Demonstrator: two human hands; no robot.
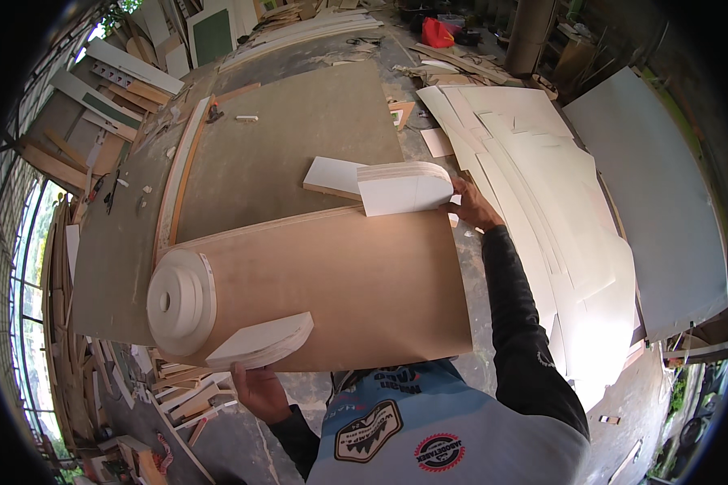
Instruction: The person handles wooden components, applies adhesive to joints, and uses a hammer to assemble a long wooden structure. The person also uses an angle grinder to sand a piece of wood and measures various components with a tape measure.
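Note:
My right hand (473, 206) grips the curved end of a white round-ended board piece (404, 192), which stands on edge at the far side of a brown sheet (356, 283). Its layered edge faces up. At the near edge of the sheet, my left hand (259, 394) holds a second white board piece (263, 339) from below, some fingertips hidden beneath it. Left on the sheet is a stack of white discs (178, 301) of stepped sizes, with a hole in the middle. Another white board piece (333, 175) lies just behind the one at my right hand.
A large grey-brown panel (291, 121) lies under the work, with a long wooden strip (184, 170) across it. White sheets (550, 186) are piled at the right, beside a big grey panel (655, 210). Offcuts (194, 396) litter the lower left floor.

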